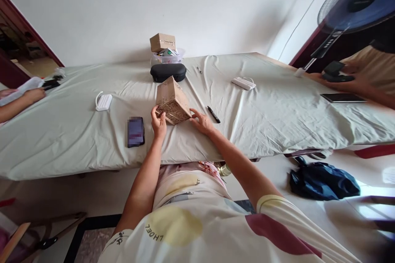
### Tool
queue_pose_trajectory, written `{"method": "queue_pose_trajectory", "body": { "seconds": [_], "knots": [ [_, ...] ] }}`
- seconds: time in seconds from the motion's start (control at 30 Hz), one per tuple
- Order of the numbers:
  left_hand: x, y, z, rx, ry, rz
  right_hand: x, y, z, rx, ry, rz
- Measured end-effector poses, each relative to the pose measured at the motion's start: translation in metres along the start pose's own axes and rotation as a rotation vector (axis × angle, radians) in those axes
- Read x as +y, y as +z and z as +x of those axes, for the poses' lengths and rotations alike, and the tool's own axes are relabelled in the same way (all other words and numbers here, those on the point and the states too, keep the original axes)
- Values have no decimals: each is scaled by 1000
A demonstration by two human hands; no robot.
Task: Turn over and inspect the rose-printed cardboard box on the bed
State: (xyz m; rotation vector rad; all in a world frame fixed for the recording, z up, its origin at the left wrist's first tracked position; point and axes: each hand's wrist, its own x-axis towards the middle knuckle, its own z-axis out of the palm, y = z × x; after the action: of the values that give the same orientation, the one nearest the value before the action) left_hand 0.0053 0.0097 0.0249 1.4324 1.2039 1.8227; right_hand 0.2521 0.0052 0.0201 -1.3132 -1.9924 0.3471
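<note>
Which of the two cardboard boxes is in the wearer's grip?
The nearer cardboard box, dark markings on its front, between the left-hand grip and right-hand grip. The farther cardboard box sits untouched atop the plastic tub.

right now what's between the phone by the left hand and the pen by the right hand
In the head view, between the phone and the pen come the left hand, the box, then the right hand.
</note>
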Motion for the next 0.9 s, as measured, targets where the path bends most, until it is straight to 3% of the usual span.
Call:
{"method": "queue_pose_trajectory", "body": {
  "seconds": [0.17,0.37,0.47,0.73,0.9],
  "knots": [
    [-7,7,-5,-98,-142,-131,-1,-10,-3,218,55,203],
    [-6,1,-8,-136,-15,283,-2,-12,-3,281,102,314],
    [-4,0,-10,-208,-13,347,-2,-10,-2,291,129,255],
    [-8,1,-7,-217,-69,385,-1,-8,0,148,153,144],
    [-10,1,-6,-217,-79,380,6,-4,1,13,156,-105]
  ]
}}
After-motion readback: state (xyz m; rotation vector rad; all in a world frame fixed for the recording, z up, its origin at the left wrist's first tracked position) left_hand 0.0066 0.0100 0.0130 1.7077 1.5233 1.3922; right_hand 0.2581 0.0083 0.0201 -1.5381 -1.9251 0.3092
